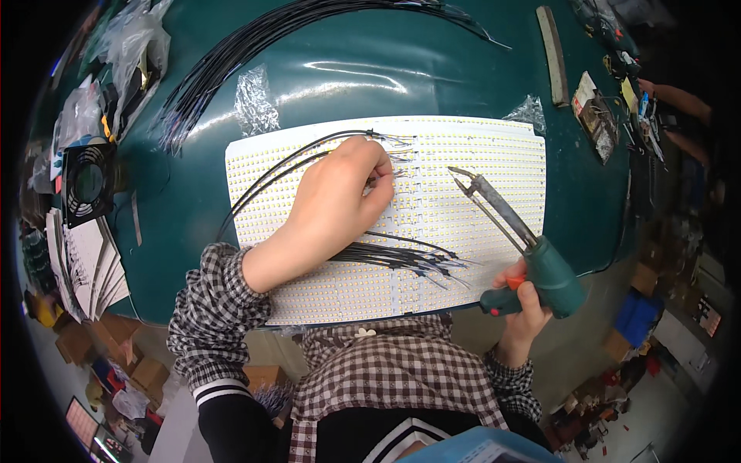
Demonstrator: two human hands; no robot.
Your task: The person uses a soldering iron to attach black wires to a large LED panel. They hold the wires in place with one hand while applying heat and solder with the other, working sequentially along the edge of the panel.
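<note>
You seem to be at the wire-joining step. The white LED panel (448, 224) lies along the near edge of the counter (463, 81), about midway between its left and right ends. Your left grip (336, 185) is over the panel's upper half, thumb and fingertips drawn to a narrow pinch, seemingly on a black cable whose ends reach the central seam; the fingers cover the exact contact.

Your right grip (527, 320) is wrapped around the green handle of the soldering gun (557, 282), just beyond the counter's near edge. Its tip points up and left, over the panel just right of the seam, apart from your left fingers.

As I judge it, the next move calls for steadying the wire ends on their pads, then bringing the tip in from the right, clear of your fingertips. Watch the neighbouring strands, which could bridge. The loose black cables (370, 253) across the panel's nearer half look unattached; the larger cable bundle (224, 68) lies toward the counter's far left corner.
</note>
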